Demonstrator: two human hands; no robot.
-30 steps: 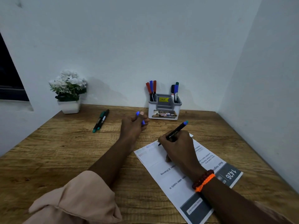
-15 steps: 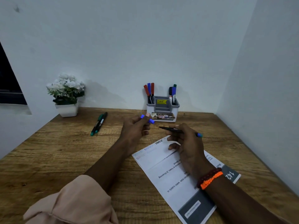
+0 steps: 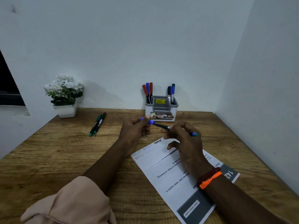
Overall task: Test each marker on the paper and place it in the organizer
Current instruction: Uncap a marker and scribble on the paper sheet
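Note:
My right hand (image 3: pixel 184 143) holds a black marker with a blue end (image 3: pixel 162 126) level above the paper (image 3: pixel 163 173). My left hand (image 3: pixel 135 130) pinches its blue cap (image 3: pixel 149 121), which meets the marker's tip. The paper lies on the desk under my right forearm, with red, blue and black scribbles near its far edge. The white and grey organizer (image 3: pixel 161 109) stands against the back wall just beyond my hands, with red and blue markers in its left slot and black, blue and green ones in its right slot.
Two markers (image 3: pixel 97 125), one green and one black, lie side by side on the wooden desk (image 3: pixel 64 151) to the left. A white pot of white flowers (image 3: pixel 64 96) sits in the back left corner. Walls close the desk at the back and right.
My right hand lifted the marker off the paper and turned it level. Both hands came together, and the cap now meets the marker's tip.

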